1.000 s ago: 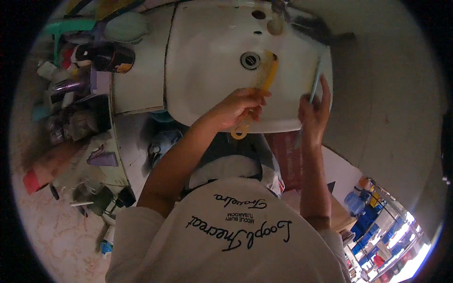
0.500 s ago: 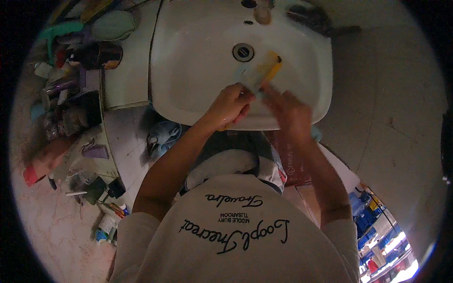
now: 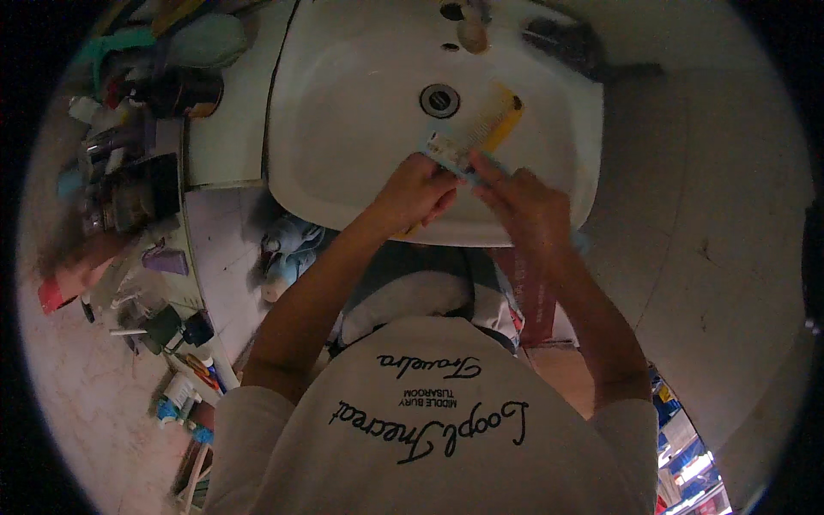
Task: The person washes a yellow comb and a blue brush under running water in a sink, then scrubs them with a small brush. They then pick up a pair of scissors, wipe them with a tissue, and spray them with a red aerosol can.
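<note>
Over the front of the white washbasin [image 3: 343, 163], my left hand [image 3: 416, 193] is closed around the lower part of a yellow comb [image 3: 496, 124]. The comb's toothed end points up and right, toward the drain side, and a bit of yellow shows below the fist. Across the comb lies a narrow light-blue strip-shaped thing [image 3: 448, 153] with a pale, patterned end; its exact kind is unclear. My right hand [image 3: 524, 202] has its fingers closed on that strip, the index finger stretched along it beside the comb's teeth. The fingers partly hide both things where they cross.
The drain [image 3: 439, 100] lies just beyond the comb, with the tap [image 3: 472, 34] at the far rim. A dark object [image 3: 562, 43] rests on the basin's far right corner. Bottles and containers [image 3: 193, 93] crowd the left side. Light-blue cloth [image 3: 292, 240] sits beneath the basin's left front.
The comb and strip, blurred before, now show more sharply. My right hand has shifted slightly, its index finger now along the strip. My left hand stays on the comb.
</note>
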### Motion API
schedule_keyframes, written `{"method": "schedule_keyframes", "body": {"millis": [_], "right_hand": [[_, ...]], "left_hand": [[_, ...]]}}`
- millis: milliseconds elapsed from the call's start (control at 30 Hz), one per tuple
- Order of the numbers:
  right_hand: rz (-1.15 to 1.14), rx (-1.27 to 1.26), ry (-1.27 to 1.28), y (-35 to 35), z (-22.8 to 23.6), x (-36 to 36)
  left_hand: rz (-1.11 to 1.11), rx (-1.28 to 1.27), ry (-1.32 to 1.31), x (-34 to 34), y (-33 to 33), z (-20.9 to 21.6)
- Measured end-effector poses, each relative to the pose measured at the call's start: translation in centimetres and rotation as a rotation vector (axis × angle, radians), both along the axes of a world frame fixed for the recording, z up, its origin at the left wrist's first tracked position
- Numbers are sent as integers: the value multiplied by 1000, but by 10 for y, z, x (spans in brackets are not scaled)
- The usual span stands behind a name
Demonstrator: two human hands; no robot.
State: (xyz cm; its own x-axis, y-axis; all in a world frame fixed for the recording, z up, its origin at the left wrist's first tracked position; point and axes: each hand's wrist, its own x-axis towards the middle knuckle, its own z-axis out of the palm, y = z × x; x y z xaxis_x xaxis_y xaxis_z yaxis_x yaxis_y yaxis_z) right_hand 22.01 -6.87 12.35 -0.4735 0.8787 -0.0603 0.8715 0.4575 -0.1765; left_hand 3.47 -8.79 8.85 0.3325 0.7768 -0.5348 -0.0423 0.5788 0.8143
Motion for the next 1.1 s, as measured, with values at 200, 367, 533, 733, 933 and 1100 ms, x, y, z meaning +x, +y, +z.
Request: {"method": "schedule_keyframes", "body": {"millis": [200,367,533,733,933,1100], "right_hand": [[26,-47,-120,-1,21,-11],[51,107,185,17,-8,12],[-25,61,216,27,0,6],[30,13,159,22,13,-4],[86,13,18,-5,17,-10],[177,-21,18,-1,16,-3]], "left_hand": [[31,-45,-46,2,-1,3],[55,-103,-127,-4,-3,10],[48,-124,-154,-14,-6,8],[11,-80,-143,-21,-7,6],[28,-98,-93,-24,-11,7],[16,-83,-55,-27,-11,6]]}}
